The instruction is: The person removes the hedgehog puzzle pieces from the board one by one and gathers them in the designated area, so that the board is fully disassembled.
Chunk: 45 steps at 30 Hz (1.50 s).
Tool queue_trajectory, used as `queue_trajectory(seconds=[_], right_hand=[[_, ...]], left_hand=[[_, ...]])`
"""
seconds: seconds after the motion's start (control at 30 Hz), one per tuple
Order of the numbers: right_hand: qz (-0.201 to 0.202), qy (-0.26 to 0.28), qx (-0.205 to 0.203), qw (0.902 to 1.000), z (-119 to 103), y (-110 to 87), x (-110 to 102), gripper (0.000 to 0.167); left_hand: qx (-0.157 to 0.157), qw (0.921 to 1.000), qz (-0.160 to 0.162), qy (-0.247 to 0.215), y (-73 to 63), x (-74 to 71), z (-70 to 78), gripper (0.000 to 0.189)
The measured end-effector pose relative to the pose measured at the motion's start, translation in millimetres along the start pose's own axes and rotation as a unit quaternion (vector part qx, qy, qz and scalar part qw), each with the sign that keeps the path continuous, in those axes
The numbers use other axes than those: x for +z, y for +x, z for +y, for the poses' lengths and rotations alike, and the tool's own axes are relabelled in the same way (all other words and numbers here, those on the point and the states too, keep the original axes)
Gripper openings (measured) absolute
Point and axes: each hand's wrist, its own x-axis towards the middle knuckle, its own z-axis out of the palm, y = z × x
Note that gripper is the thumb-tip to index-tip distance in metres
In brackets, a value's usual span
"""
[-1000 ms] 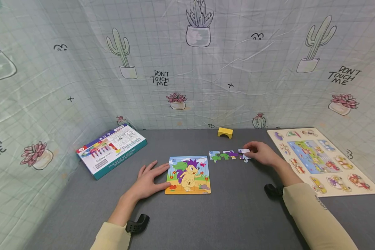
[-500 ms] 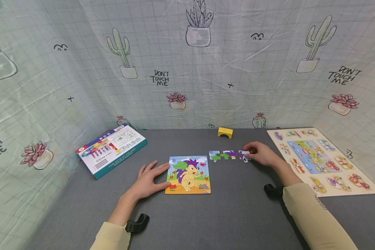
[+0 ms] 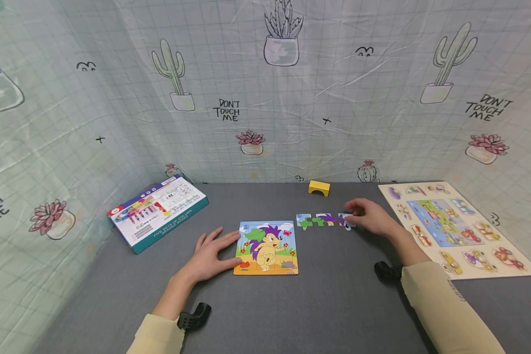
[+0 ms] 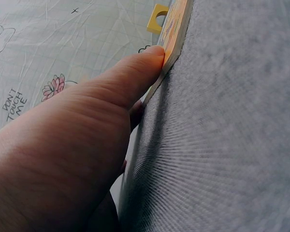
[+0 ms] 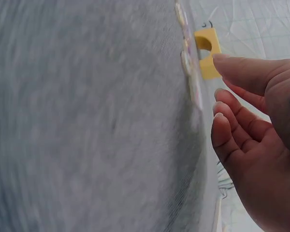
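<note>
A square jigsaw puzzle [image 3: 266,248] with a hedgehog picture lies flat on the grey table. My left hand [image 3: 210,255] rests at its left side with fingers spread, the thumb on its lower left edge; the left wrist view has this thumb [image 4: 135,72] close up. To the puzzle's right, loose jigsaw pieces [image 3: 317,221] lie in a short row. My right hand [image 3: 369,216] is over the row's right end, fingertips close above the end piece [image 3: 346,223]. In the right wrist view its fingers [image 5: 237,121] are loosely bent, with nothing visible between them and the thumb.
A yellow arch block [image 3: 319,188] stands behind the loose pieces. At the left lies a boxed set [image 3: 159,211] labelled for beaded columns. A large wooden picture board [image 3: 491,250] lies at the right, near the right forearm. Printed fabric [image 3: 283,137] surrounds the table.
The end piece has shifted slightly into line with the row under my right fingers. The right hand has then risen a little off it. My left hand has stayed in place.
</note>
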Motion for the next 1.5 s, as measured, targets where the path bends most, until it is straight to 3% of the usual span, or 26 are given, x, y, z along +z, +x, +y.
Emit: queue_trajectory(seconds=[0.57, 1.17, 1.5], right_hand=[[0.000, 0.062, -0.061, 0.9962, -47.2, 8.6, 23.7, 0.043], [-0.055, 0.113, -0.100, 0.9870, -110.6, 29.2, 73.6, 0.043], [-0.094, 0.118, -0.118, 0.9814, -134.3, 33.5, 99.5, 0.042]], left_hand=[[0.003, 1.0000, 0.000, -0.007, -1.0, -0.3, -0.7, 0.069], [0.009, 0.9999, 0.007, -0.008, -0.6, 1.3, -2.5, 0.070], [-0.008, 0.9999, -0.006, -0.009, 0.4, 0.2, -1.7, 0.071]])
